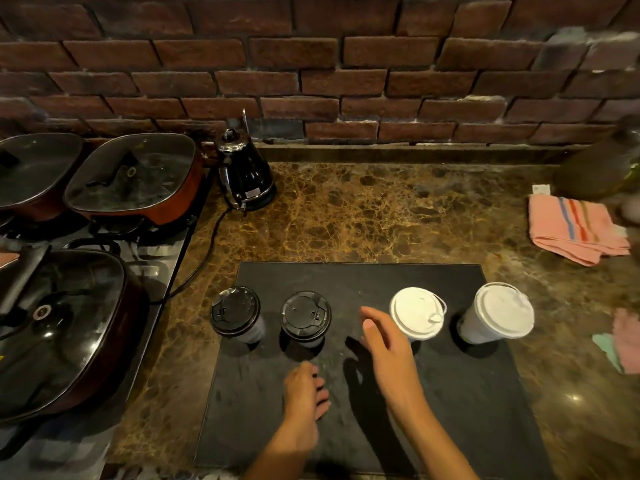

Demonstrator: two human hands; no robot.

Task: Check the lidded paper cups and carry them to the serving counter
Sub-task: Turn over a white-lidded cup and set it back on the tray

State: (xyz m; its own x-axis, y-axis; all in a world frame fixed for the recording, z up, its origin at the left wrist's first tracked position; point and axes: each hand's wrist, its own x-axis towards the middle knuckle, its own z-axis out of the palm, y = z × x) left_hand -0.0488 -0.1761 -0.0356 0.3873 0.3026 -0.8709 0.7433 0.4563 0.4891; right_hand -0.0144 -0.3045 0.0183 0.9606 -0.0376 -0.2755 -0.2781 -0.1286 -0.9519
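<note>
Four lidded cups on dark mat, no legible writing, both hands' fingers loose, empty

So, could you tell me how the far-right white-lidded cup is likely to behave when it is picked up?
The far-right cup looks tall and narrow-based, so it may tip if nudged high. Its paper wall probably dents under squeezing. Its weight cannot be judged: the lid hides any contents.

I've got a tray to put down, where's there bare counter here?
Bare marble lies between the kettle and the pink towel, behind the black mat. The mat's near strip holds four cups and both hands; pans crowd the left.
</note>
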